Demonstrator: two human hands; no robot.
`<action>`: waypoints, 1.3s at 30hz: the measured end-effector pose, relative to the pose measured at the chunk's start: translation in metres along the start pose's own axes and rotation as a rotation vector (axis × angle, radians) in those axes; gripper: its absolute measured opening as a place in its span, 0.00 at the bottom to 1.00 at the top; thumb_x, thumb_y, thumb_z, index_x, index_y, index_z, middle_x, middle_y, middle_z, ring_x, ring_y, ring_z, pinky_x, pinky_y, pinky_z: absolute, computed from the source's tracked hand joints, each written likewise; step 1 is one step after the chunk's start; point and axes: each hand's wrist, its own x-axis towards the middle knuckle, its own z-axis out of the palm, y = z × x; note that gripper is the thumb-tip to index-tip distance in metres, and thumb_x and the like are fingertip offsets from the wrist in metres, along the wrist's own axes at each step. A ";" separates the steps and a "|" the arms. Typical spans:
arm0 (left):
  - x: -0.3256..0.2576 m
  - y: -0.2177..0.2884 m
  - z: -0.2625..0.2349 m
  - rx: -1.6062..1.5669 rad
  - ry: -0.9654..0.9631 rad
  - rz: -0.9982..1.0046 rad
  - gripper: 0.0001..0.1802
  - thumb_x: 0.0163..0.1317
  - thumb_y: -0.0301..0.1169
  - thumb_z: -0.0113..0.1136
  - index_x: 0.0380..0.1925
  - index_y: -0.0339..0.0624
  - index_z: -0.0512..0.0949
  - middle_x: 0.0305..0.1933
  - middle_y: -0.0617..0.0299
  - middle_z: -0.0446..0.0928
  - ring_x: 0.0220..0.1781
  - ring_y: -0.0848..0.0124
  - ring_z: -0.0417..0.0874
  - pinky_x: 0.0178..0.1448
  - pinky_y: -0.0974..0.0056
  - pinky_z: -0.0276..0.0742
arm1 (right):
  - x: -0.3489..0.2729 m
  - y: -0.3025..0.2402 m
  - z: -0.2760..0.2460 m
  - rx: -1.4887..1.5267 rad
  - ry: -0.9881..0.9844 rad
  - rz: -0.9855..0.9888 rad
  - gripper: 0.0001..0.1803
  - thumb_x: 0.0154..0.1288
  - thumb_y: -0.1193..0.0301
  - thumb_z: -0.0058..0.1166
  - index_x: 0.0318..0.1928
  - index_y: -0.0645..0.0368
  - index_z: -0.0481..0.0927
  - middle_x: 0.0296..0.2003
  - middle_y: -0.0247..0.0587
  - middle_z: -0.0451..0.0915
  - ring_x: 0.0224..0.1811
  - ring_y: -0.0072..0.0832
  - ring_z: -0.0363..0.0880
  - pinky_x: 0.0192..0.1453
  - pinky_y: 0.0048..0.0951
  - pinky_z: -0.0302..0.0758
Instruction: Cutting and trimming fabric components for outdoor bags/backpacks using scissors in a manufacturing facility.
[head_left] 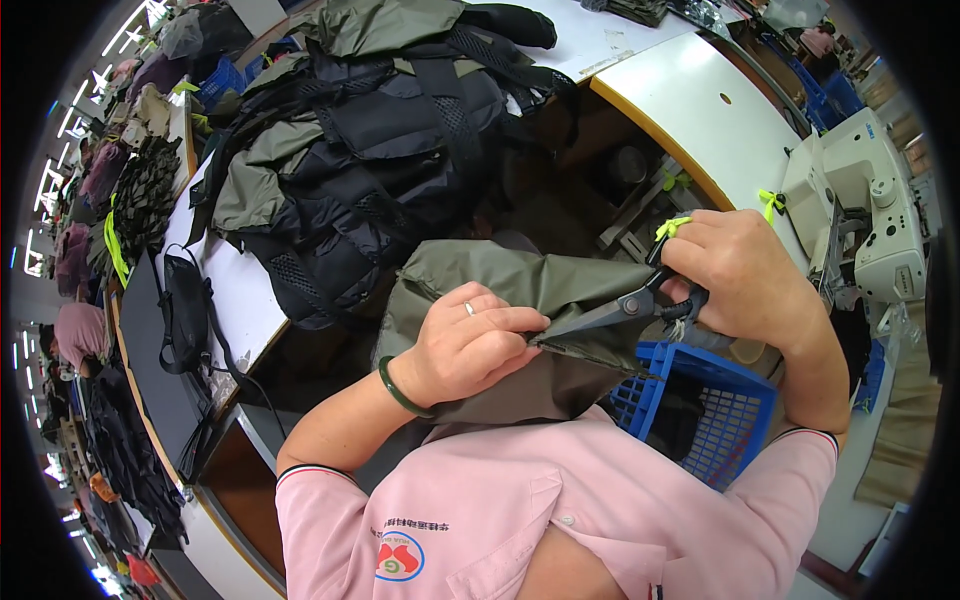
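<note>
Olive-green fabric [480, 275] lies over my lap, with a seam edge facing up near the middle. My left hand [470, 345], with a ring and a dark green bangle, pinches that edge close to the blade tips. In my right hand [740, 265] are black-handled scissors [600, 318], my fingers through the loops, where a yellow-green strip is tied. The blades point left along the fabric's edge and reach my left fingertips. Whether they are cutting cannot be made out.
Black and olive bags [390, 130] are heaped on the white table [235, 300] ahead. A blue plastic basket [715, 420] stands by my right side, holding dark material. Further right is a white sewing machine [880, 200] beside a white worktop [700, 95] with a yellow edge.
</note>
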 end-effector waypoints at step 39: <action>-0.005 -0.031 -0.044 -0.251 -0.537 -0.448 0.09 0.54 0.28 0.70 0.34 0.40 0.82 0.39 0.61 0.79 0.41 0.60 0.80 0.44 0.60 0.77 | 0.002 -0.025 0.051 0.727 -0.037 0.092 0.11 0.47 0.81 0.62 0.33 0.64 0.77 0.28 0.46 0.78 0.31 0.46 0.79 0.36 0.38 0.75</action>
